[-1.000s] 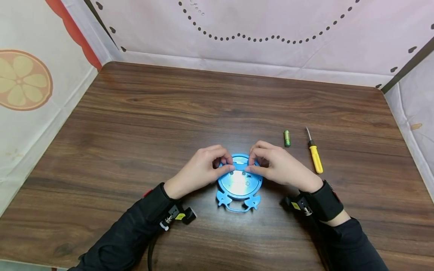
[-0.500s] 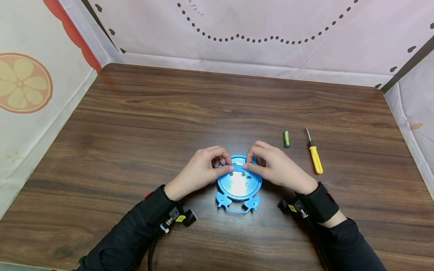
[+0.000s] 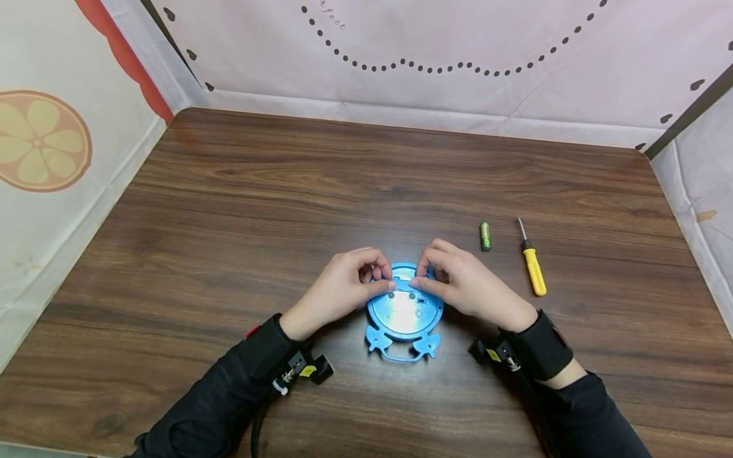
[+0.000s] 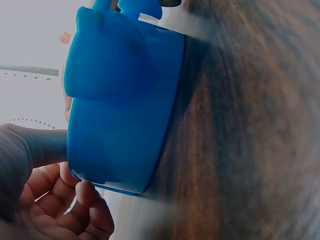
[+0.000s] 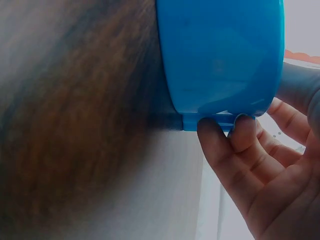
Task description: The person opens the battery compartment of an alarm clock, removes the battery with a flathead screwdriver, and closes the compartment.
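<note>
Left hand and right hand pinching far edge of round blue plastic toy mid-worktop; green battery, yellow-handled screwdriver apart to right

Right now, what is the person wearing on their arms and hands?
Both hands, left hand and right hand, are bare, no gloves. Both arms are in long black sleeves. Each wrist carries a black strap; the right wrist band is wide. Small black camera units with yellow labels hang at the wrists, and a black cable runs along the left sleeve.
</note>
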Motion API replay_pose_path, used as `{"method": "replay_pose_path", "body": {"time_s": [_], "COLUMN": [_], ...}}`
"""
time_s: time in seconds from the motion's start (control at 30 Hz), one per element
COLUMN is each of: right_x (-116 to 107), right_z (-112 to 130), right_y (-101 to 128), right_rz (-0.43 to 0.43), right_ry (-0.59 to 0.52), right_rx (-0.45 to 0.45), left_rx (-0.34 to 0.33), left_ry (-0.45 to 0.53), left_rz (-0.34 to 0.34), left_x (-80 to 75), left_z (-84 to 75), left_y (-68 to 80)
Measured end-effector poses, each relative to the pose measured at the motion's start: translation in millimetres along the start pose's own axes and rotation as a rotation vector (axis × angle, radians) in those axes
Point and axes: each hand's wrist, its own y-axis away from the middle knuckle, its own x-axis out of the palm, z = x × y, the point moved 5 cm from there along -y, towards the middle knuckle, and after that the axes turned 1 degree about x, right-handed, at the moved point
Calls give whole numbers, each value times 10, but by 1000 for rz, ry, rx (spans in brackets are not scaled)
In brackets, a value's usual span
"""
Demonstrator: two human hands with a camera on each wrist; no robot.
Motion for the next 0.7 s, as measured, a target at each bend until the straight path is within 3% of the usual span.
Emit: {"method": "replay_pose_path", "body": {"time_s": [0.33,0.7], "right_x": [-1,41], "right_z": [11,-101], "right_y": [10,9], "right_rz": [12,86], "right_ry": [-12,-82], "right_rx": [-30,-38], "left_rx": [-31,-74], "left_ry": [5,20], "left_rz": [20,7], "left_x": [16,66], "left_z": [-30,-41], "left_y": [6,13]}}
